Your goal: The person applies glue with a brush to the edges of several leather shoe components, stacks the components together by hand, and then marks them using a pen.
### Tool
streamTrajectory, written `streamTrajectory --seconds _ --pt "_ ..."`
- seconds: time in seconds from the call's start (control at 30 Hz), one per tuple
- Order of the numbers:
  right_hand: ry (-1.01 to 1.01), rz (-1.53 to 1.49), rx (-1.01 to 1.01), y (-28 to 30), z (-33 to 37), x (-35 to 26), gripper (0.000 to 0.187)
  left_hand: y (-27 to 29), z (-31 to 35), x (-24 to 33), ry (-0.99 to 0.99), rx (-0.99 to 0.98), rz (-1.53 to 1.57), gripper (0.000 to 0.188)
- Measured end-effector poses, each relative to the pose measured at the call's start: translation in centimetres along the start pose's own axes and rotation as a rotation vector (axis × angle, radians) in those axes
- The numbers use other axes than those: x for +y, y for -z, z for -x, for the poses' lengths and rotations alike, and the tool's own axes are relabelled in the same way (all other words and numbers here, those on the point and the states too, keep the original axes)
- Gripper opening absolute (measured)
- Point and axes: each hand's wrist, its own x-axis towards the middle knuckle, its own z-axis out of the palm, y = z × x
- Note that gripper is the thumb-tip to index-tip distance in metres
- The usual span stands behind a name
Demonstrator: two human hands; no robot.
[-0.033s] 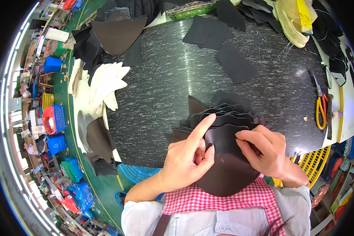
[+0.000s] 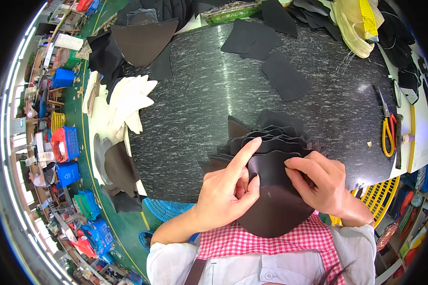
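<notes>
A dark brown-black piece [image 2: 276, 204], like leather with a rounded lower end, lies at the near edge of the table, overhanging toward my apron. My left hand [image 2: 230, 185] is at its left edge, index finger stretched along it, the other fingers curled, the thumb close to the edge. On the opposite side my right hand [image 2: 318, 180] pinches the upper right edge between thumb and fingers. Just beyond both hands, a fanned stack of similar dark pieces [image 2: 271, 135] rests on the table, partly covered by the piece and my fingers.
The dark streaked tabletop [image 2: 190, 123] carries loose black pieces [image 2: 287, 73] farther off. White pieces [image 2: 133, 97] lie at left. Orange-handled scissors [image 2: 389, 133] sit at right. Below the edges stand a blue basket [image 2: 166, 209] and a yellow basket [image 2: 380, 202].
</notes>
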Motion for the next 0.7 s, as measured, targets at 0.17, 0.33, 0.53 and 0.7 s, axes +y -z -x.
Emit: streamTrajectory --seconds 0.17,0.33,0.53,0.7 --pt "-0.023 0.066 -0.052 0.3 -0.7 -0.7 0.021 0.5 -0.3 0.1 -0.078 -0.007 -0.215 0.067" --pt "0.077 0.133 0.013 2.2 -3.6 3.2 0.019 6.7 -6.2 -3.2 -0.198 0.458 -0.679 0.047" --pt "0.295 0.422 -0.143 0.5 -7.1 8.0 0.027 13.8 -16.7 -13.3 -0.030 0.592 -1.109 0.079" --pt "-0.173 0.023 0.016 2.2 -5.6 7.9 0.011 14.4 -17.9 -14.8 -0.091 0.596 -1.000 0.057"
